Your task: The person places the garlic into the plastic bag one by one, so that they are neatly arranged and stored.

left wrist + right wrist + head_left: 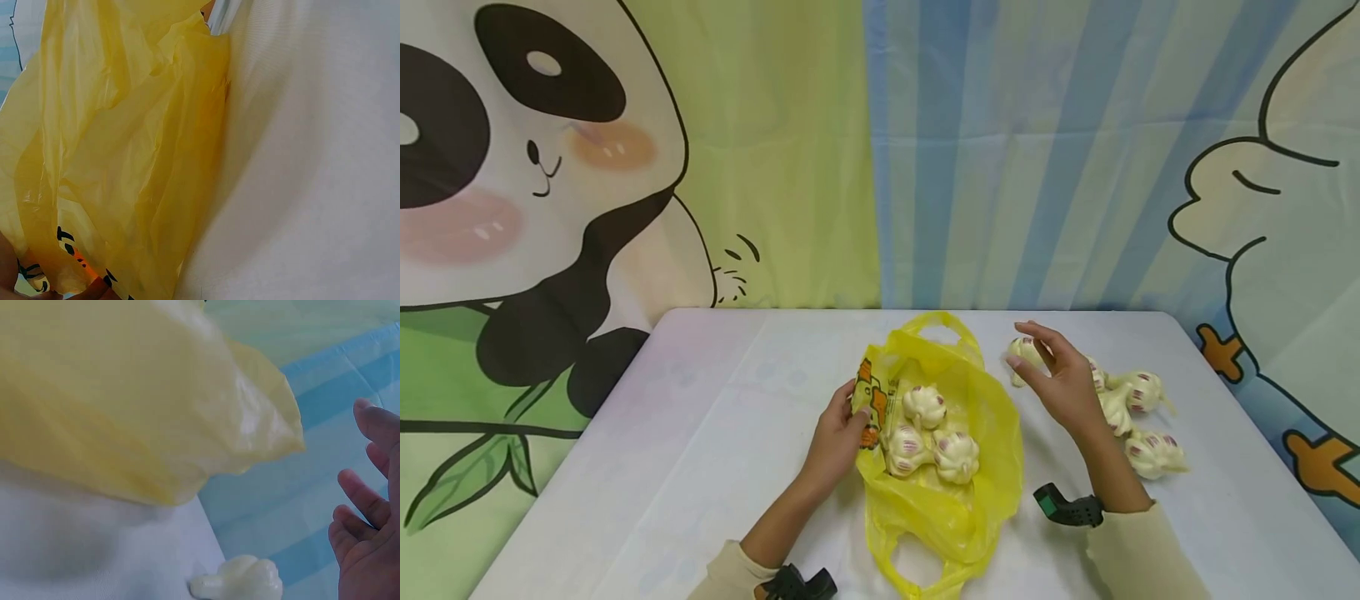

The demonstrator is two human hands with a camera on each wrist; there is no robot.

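A yellow plastic bag [1000,417] lies on the table with its mouth spread wide. Three garlic bulbs [957,457] are grouped inside it. My left hand [837,433] pinches the bag's left rim, thumb over the printed edge; in the left wrist view the bag's side [137,156] fills much of the picture. My right hand [1063,379] is raised to the right of the bag, thumb and fingers apart, holding nothing. Behind its fingertips a garlic bulb [1024,360] lies on the table. The right wrist view also has a bulb [244,579] below the spread fingers [362,497].
Several more garlic bulbs [1152,455] lie in a loose cluster on the right of the white table [700,467]. The bag's handles [917,587] stretch toward the near and far edges. Behind the table hangs a printed curtain [1000,167].
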